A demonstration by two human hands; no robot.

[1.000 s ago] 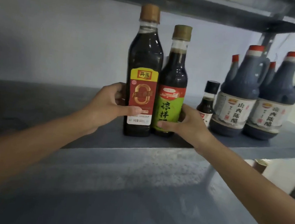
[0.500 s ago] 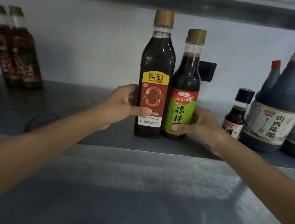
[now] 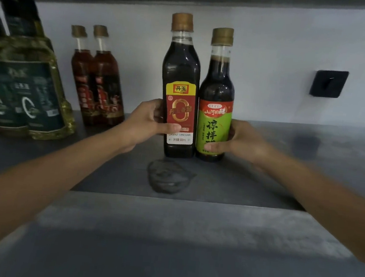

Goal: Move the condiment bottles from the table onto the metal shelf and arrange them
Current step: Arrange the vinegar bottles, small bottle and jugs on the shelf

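vinegar bottle (image 3: pixel 179 97) gripped by left hand (image 3: pixel 147 123); green-label bottle (image 3: pixel 215 110) touching beside, gripped by right hand (image 3: pixel 242 140)

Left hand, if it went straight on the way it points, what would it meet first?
Beyond the red-label vinegar bottle it grips, the left hand would probably meet the back wall; depth is unclear.
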